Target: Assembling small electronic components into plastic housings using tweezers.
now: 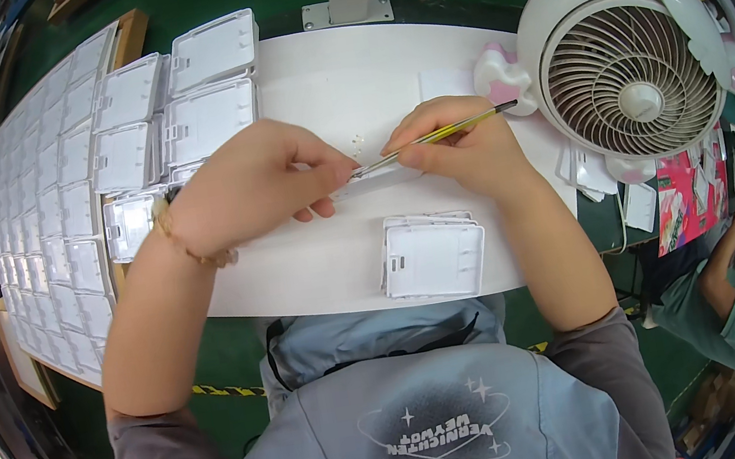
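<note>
My right hand (462,149) grips a slim yellow-and-black hand tool (448,130) with a thin metal tip, held slantwise like a pen; its exact kind is unclear. The tip points left, to the fingertips of my left hand (268,176). Thumb and forefinger of that hand are pinched together there, on something too small or hidden to name. Beneath both hands lies a white plastic piece (384,179), partly covered. Just beyond the tool tip, several tiny pale bits (358,144) are scattered on the white table (314,74).
A stack of white plastic covers (434,257) sits near the front edge. More stacked covers (211,120) stand at left, beside a board lined with covers (56,202). A white-and-pink fan (536,20) occupies the right side. Another person (721,308) is at far right.
</note>
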Tool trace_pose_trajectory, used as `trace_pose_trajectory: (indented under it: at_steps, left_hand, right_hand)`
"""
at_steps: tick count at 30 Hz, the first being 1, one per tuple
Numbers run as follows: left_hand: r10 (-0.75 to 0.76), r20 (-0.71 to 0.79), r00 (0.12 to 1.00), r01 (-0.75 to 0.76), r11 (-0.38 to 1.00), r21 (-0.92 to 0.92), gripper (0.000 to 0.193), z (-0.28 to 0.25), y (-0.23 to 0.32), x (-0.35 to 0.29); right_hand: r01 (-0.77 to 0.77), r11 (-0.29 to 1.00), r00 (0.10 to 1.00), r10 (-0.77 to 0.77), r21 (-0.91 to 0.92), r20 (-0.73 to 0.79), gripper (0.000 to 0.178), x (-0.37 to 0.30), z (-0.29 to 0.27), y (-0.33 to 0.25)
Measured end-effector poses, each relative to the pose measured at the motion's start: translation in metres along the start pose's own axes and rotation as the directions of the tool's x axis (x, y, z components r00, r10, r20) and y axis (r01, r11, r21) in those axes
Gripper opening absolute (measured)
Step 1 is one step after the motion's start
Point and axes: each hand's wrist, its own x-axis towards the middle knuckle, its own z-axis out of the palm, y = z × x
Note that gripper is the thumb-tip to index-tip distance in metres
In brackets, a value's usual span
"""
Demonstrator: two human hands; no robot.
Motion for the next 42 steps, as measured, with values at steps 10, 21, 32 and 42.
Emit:
trace_pose_trajectory:
  at_steps: [10, 21, 32, 42]
  left_hand:
    - [-0.122, 0.203, 0.971, 0.076, 0.972, 0.221, 0.018, -0.017, 0.018, 0.023]
    - [-0.116, 0.233, 0.965, 0.066, 0.975, 0.211, 0.019, -0.016, 0.015, 0.024]
    - [-0.109, 0.199, 0.974, 0.064, 0.974, 0.218, 0.023, -0.012, 0.02, 0.013]
    - [0.634, -0.069, 0.77, -0.48, 0.647, 0.592, 0.019, 0.045, -0.004, -0.043]
  right_hand:
    - [0.064, 0.998, 0.998, -0.064, -0.015, 0.02, 0.013, 0.0, -0.003, 0.003]
    - [0.156, 0.971, 0.986, -0.143, 0.183, -0.084, 0.018, 0.001, -0.013, 0.003]
    - [0.398, 0.884, 0.88, -0.443, -0.245, -0.169, 0.015, -0.011, 0.01, -0.057]
    - [0.737, 0.504, 0.553, -0.833, -0.451, -0.027, 0.019, -0.132, -0.015, -0.097]
